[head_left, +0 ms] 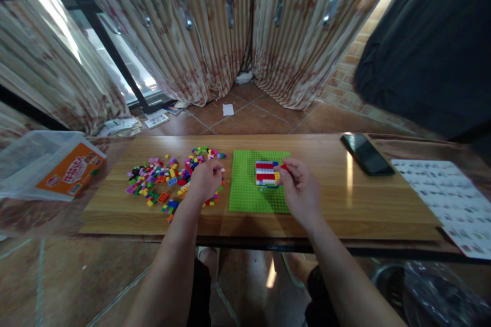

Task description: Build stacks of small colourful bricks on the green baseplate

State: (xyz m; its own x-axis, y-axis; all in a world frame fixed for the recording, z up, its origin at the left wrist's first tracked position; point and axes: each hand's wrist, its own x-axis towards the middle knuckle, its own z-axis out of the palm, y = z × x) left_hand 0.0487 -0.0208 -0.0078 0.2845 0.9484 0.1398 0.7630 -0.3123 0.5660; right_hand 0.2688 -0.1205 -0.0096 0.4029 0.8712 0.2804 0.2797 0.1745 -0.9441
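A green baseplate (240,184) lies on the wooden board, bearing a low block build (265,172) striped red, white and lilac, with blue and yellow at its right side. Over the right edge of that build, my right hand (301,186) is closed, with a small red brick (284,167) between thumb and fingertips. My left hand (206,180) hovers at the right side of a pile of loose colourful bricks (153,176). Its fingers are pinched together; whatever is between them is too small to make out.
A black phone (367,155) lies on the board (326,209) at the right, beside a printed sheet (447,199). At the far left rests a clear plastic box (32,145) with an orange label. Curtains (215,46) hang beyond the table.
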